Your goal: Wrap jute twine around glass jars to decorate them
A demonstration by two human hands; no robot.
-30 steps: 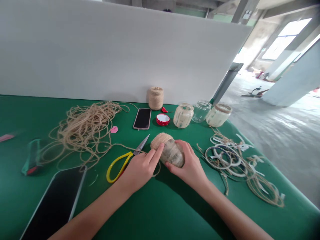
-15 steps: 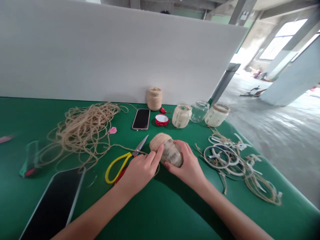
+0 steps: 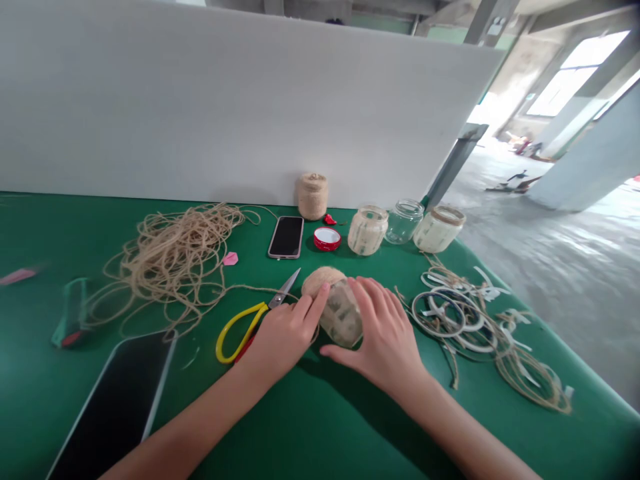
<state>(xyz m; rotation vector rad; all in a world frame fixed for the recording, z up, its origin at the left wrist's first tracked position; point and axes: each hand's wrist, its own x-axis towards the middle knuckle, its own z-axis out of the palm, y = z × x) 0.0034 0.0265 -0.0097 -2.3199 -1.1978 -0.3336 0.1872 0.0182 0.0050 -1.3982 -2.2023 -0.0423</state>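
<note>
**Glass jar (image 3: 341,319) in two-hand hold on green counter (image 3: 580,393)**

Jar lies on its side nr front-centre of counter, twine-wrapped end at approx 11 o'clock, bare-looking glass w/ pale residue toward 5. Left hand (image 3: 283,340) at 8 o'clock, fingertips on the wrapped end. Right hand (image 3: 383,340) at 3–4 o'clock, fingers spread over the glass. Hands apart, one each side, both on jar; can't tell how hard they grip or if jar is touching the counter, as fingers and shadow hide the underside.

Clock dirs from jar, 12 = toward white partition (image 3: 200,100). Jute strand (image 3: 255,289) runs in at 9 from loose twine pile (image 3: 170,260), passing just above scissors (image 3: 239,337) w/ yellow handles; its end is hidden behind left hand. Phone (image 3: 285,237) and red lid (image 3: 327,239) at 12, jars (image 3: 367,230) (image 3: 404,221) (image 3: 439,229) at 1. Tangle of white rings and twine (image 3: 455,313) at 3, near right hand. Tablet (image 3: 117,407) at 8, cut off by frame bottom. Open green room at 6, in front of hands, to counter's near edge, which is out of view.
</note>
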